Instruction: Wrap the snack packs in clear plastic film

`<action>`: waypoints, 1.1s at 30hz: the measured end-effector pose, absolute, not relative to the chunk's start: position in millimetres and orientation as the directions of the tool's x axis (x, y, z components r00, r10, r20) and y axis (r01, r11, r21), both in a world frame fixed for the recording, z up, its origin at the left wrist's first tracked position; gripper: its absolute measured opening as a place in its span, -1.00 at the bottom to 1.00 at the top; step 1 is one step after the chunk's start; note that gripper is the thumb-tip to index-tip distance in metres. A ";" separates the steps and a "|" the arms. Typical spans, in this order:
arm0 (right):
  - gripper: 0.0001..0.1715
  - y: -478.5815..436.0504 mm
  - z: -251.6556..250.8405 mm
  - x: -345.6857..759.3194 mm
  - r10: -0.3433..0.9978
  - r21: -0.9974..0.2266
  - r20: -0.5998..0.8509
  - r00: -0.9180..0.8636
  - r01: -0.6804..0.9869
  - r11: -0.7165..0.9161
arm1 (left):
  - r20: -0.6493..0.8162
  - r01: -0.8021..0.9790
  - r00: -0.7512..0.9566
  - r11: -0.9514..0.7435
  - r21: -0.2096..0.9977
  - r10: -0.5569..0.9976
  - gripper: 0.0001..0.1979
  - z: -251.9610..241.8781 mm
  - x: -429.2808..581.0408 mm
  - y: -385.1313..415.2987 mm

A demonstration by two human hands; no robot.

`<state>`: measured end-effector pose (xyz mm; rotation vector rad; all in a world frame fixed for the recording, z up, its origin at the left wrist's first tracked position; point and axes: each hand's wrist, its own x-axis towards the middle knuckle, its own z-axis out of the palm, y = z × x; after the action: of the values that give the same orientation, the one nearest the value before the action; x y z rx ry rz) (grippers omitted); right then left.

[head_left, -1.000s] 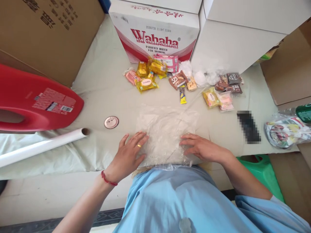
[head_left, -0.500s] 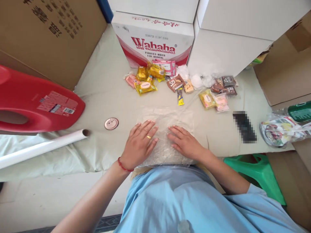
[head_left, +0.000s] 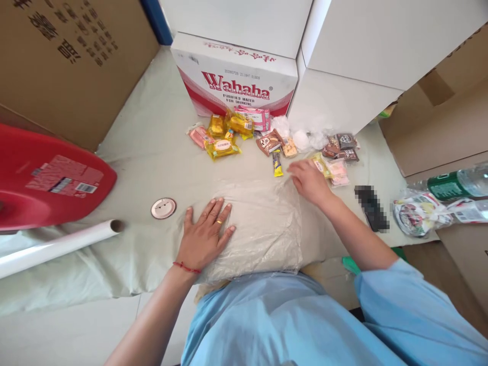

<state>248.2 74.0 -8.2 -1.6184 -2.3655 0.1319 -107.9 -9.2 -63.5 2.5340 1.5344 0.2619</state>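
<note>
A clear plastic bag (head_left: 263,223) lies flat on the cloth-covered table in front of my body. My left hand (head_left: 206,231) rests on its left part, fingers spread, palm down, holding nothing. My right hand (head_left: 309,182) is over the bag's upper right corner, beside a yellow wrapped snack (head_left: 321,165), with its fingers bent and close together; whether anything is between them is hidden. A small blue-and-yellow packet (head_left: 277,163) lies just left of the right fingertips. Several wrapped snacks, among them a yellow pack (head_left: 222,148) and a brown pack (head_left: 269,142), lie behind the bag.
A Wahaha carton (head_left: 236,76) stands at the back. On the left are a red jug (head_left: 57,178), a white tube (head_left: 61,246) and a round badge (head_left: 163,208). To the right lie a blurred dark object (head_left: 371,208), a colourful bag (head_left: 415,216) and a bottle (head_left: 457,183).
My right hand has moved from the bag's middle up and right toward the snacks, its fingers now bent. My left hand has shifted left and down, fingers wider apart. The view has shifted slightly.
</note>
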 end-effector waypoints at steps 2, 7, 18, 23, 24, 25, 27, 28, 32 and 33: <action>-0.48 124.3 -8.5 237.2 0.935 -0.122 0.210 -0.287 0.941 0.316 | 0.071 0.858 0.453 -0.457 0.233 0.888 -0.39 -63.6 -107.4 -9.0; -0.52 208.4 -19.0 212.9 0.887 0.033 0.177 -0.427 0.903 0.428 | 0.081 0.859 0.453 -0.459 0.228 0.888 -0.41 -63.6 -109.3 -9.6; -0.63 109.3 16.0 193.7 0.884 -0.754 -0.167 -0.437 0.635 0.171 | 0.059 0.863 0.432 -0.431 0.263 0.900 -0.42 -63.6 -108.6 -9.9; -0.62 45.7 -9.3 153.7 0.855 -0.671 -0.318 -0.410 0.735 0.103 | 0.045 0.870 0.421 -0.417 0.263 0.906 -0.42 -62.4 -106.9 -10.2; -0.62 39.2 -12.6 147.9 0.888 -0.600 -0.275 -0.369 0.787 0.141 | 0.042 0.871 0.419 -0.414 0.263 0.907 -0.42 -62.2 -106.5 -10.3; -0.62 33.9 -14.5 143.7 0.919 -0.527 -0.203 -0.337 0.829 0.187 | 0.038 0.873 0.416 -0.411 0.263 0.908 -0.42 -62.0 -106.1 -10.4; -0.58 24.7 -15.9 140.0 0.937 -0.421 -0.039 -0.348 0.856 0.300 | 0.031 0.875 0.415 -0.409 0.259 0.909 -0.41 -62.0 -105.4 -10.6; -0.52 20.2 -16.2 139.8 0.922 -0.395 0.010 -0.388 0.845 0.360 | 0.028 0.877 0.415 -0.408 0.255 0.909 -0.41 -62.2 -105.2 -10.8; -0.33 2.4 -20.7 141.9 0.854 -0.338 -0.038 -0.520 0.811 0.478 | 0.032 0.886 0.397 -0.392 0.246 0.917 -0.42 -63.3 -104.1 -12.3; -0.35 -1.3 -22.3 141.7 0.862 -0.325 -0.044 -0.506 0.823 0.466 | 0.037 0.889 0.388 -0.384 0.248 0.921 -0.42 -63.6 -103.7 -12.9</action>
<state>141.7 -1.3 -22.3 -1.4900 -2.5798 0.4653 -103.7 -12.9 -63.6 2.4553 1.6223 0.2497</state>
